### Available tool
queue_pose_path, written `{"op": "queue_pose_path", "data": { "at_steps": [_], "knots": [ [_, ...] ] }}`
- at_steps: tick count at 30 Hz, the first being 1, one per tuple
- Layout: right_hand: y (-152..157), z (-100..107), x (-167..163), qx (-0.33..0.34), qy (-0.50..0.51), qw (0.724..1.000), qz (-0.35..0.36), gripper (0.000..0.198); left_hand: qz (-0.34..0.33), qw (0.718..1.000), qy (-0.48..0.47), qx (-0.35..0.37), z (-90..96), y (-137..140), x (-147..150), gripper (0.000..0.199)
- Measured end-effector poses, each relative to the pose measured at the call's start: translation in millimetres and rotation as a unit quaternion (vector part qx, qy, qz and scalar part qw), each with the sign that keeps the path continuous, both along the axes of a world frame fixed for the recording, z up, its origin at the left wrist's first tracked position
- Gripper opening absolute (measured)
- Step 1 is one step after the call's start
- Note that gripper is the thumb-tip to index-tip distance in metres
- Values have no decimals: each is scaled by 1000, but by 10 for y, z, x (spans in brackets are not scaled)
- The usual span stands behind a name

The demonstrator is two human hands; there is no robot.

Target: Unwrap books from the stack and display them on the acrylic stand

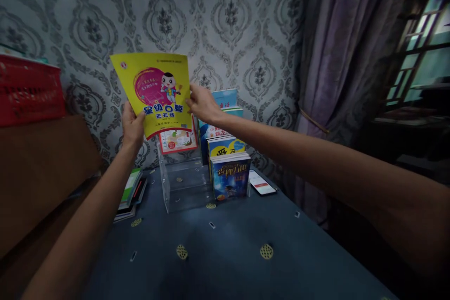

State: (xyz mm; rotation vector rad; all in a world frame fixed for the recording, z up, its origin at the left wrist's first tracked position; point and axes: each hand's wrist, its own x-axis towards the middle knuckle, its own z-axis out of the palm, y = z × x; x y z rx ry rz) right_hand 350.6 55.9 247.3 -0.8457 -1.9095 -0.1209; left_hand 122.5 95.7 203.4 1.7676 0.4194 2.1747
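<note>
A yellow workbook [154, 86] with a pink circle and a cartoon child on its cover is held up between my two hands. My left hand [132, 124] grips its lower left edge, the thumb lying on the cover. On the opposite edge my right hand [204, 103] pinches it, fingers closed. Just below and behind the workbook stands a clear stepped book rack [184, 183]. A red-bordered book [178, 141] is in the rack's back left, partly covered by the workbook. Several books, with a dark blue one [230, 180] in front, fill its right side.
A phone [262, 183] with a lit screen lies right of the rack. Left of it is a stack of books [131, 192]. A red plastic basket [30, 89] sits on a brown box [45, 173] at far left. Patterned wallpaper and a purple curtain [337, 79] close off the back.
</note>
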Motion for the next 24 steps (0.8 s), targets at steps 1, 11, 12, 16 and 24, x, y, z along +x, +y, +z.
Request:
{"op": "queue_pose_path", "data": {
  "at_steps": [1, 11, 12, 16, 24],
  "knots": [
    [20, -9, -16, -2, -1, 1000, -3, 33, -2, 1000, -10, -3, -25, 58, 5, 34],
    [258, -69, -22, -11, 2, 999, -37, 32, -25, 997, -52, -46, -117, 491, 137, 39],
    [282, -83, -14, -10, 4, 999, -40, 31, -30, 997, -50, -46, -114, 510, 148, 39],
    [381, -121, 8, -14, 5, 999, -50, 27, -41, 996, -52, -55, -108, 586, 183, 40],
    [634, -163, 68, -26, -6, 998, -61, 24, -41, 995, -49, -76, -257, 779, 168, 37]
  ]
}}
